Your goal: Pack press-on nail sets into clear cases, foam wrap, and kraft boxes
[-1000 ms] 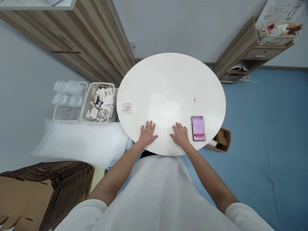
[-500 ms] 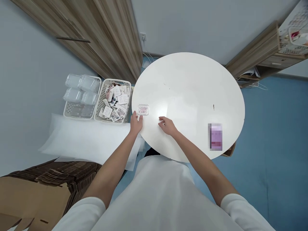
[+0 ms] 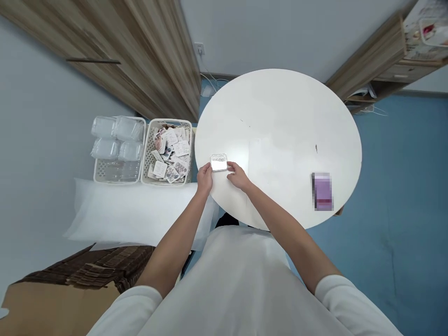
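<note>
A small clear plastic case [image 3: 219, 163] with pinkish contents sits near the left edge of the round white table [image 3: 280, 121]. My left hand [image 3: 204, 178] grips its left end with curled fingers. My right hand [image 3: 237, 174] pinches its right end. Both hands hold the case at the table's near-left rim.
A phone [image 3: 322, 191] lies on the table's right side. Left of the table stand a white basket of small printed cards [image 3: 170, 150] and a basket of clear plastic cases [image 3: 117, 144]. White foam sheets [image 3: 133, 210] and flat cardboard [image 3: 80, 280] lie below them. Wooden cabinets stand behind.
Both hands left the table's near edge and moved left to the small case. They now hold it at both ends, and it sits slightly closer to me.
</note>
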Demonstrator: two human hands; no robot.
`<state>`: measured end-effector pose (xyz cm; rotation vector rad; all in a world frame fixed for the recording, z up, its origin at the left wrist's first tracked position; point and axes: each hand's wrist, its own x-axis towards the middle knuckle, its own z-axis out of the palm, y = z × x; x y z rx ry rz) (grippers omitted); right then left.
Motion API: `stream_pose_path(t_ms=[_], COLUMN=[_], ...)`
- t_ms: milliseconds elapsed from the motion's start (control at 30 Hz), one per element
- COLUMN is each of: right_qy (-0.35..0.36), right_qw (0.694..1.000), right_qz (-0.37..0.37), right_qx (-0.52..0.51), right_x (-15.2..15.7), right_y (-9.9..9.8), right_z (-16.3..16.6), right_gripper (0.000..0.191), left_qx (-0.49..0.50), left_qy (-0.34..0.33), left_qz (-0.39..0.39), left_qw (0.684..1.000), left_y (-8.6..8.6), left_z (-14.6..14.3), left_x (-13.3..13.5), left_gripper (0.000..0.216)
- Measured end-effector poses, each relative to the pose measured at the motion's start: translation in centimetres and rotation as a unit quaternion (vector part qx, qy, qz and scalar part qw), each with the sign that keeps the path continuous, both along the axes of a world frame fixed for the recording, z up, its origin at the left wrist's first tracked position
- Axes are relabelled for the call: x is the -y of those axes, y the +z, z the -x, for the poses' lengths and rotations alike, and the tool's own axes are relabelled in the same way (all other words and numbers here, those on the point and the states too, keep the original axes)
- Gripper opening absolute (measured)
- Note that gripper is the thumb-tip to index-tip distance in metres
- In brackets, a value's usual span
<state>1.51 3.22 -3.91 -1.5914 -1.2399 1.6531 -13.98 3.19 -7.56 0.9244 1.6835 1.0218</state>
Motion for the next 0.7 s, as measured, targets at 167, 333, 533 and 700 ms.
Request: stream_pose_path(t_ms=[167,333,533,700], right_qy=[-0.086,-0.159,-0.137,-0.084], right_qw=[0.995,0.983,0.985,0.988], right_qz=[-0.049,-0.064,-0.072,-0.077], right_qx=[0.025,0.06,0.079,0.107], right_x=[3.0,7.5,12.3,14.0], right_y=[1.8,3.1,1.6,-0.2], right_z=[-4.5,-10.7,-16.0,-17.8], right_gripper=[0.055,0.047,0.046,0.046], left_qx=[0.057,0.103,0.076,0.012], left_qy=[-0.067,-0.184,-0.285,-0.298], left_qz=[-0.013,-0.021,0.003,0.015], left_qw=[0.996,0.977,0.955,0.954], left_y=[1.3,2.8,3.6,4.0], left_z=[-4.2,-9.6,-13.1,-14.7], left_x=[0.5,2.6,6.9,9.3], left_gripper=[0.036,0.034,0.031,0.036])
